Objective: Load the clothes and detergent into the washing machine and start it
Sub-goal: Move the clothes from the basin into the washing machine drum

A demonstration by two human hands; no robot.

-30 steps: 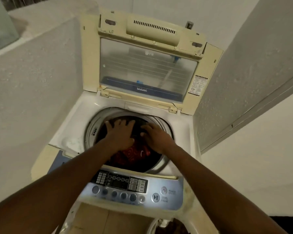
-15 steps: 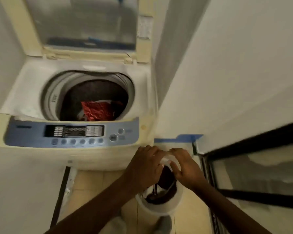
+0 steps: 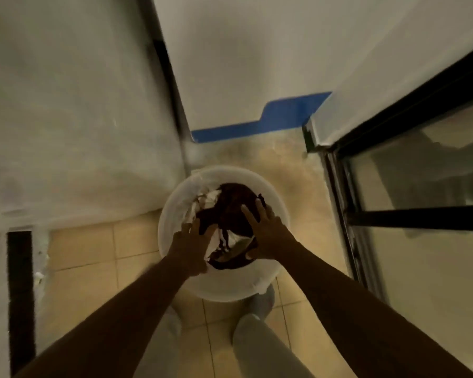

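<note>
Bucket (image 3: 230, 286), white, sits on tiled floor (image 3: 93, 255), with clothes (image 3: 230, 203) inside it: a dark maroon heap over some white fabric. Both my hands are in the bucket. Right hand (image 3: 269, 236) is on the near-right side of the heap, fingers (image 3: 250, 216) straight and spread, lying flat on the dark cloth, not clenched. Left hand (image 3: 190, 244) is at the near-left rim with its fingertips at the cloth edge; too blurred, cannot tell if it's grasping. Glass door (image 3: 421, 186) is right of the bucket, blue strip (image 3: 257, 124) beyond it.
</note>
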